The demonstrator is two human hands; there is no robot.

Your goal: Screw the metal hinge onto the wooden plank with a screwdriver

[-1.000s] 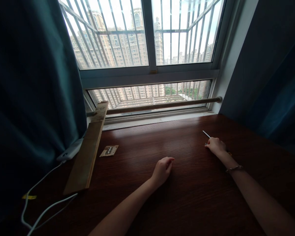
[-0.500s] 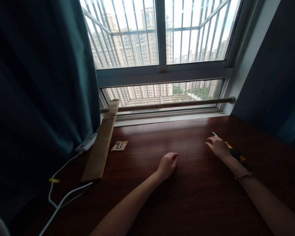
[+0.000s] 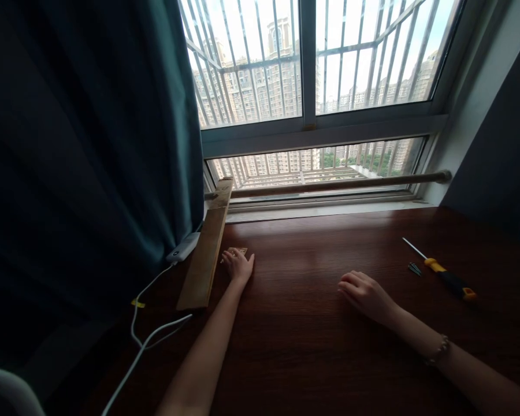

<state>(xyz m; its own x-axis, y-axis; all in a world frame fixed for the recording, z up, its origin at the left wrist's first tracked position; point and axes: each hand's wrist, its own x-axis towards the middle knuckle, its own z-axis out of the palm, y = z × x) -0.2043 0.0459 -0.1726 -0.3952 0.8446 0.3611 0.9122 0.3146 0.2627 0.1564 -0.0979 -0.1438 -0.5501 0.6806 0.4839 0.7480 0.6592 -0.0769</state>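
Note:
My left hand (image 3: 238, 265) lies flat with fingers stretched over a small brass hinge (image 3: 239, 251) on the dark wooden table (image 3: 312, 341), right beside a long wooden plank (image 3: 205, 254) that leans toward the window. My right hand (image 3: 364, 292) rests on the table near the middle, fingers loosely curled, holding nothing. A yellow-and-black screwdriver (image 3: 444, 275) lies to its right, with a few small dark screws (image 3: 414, 268) next to its shaft.
A dark teal curtain (image 3: 82, 162) hangs at the left. A phone (image 3: 182, 247) with a white cable (image 3: 149, 335) lies beside the plank. A barred window and a wooden rod (image 3: 338, 184) run along the sill behind the table.
My left hand has reached left to the hinge by the plank. My right hand has let go of the screwdriver and drawn back toward the middle. The view has turned left.

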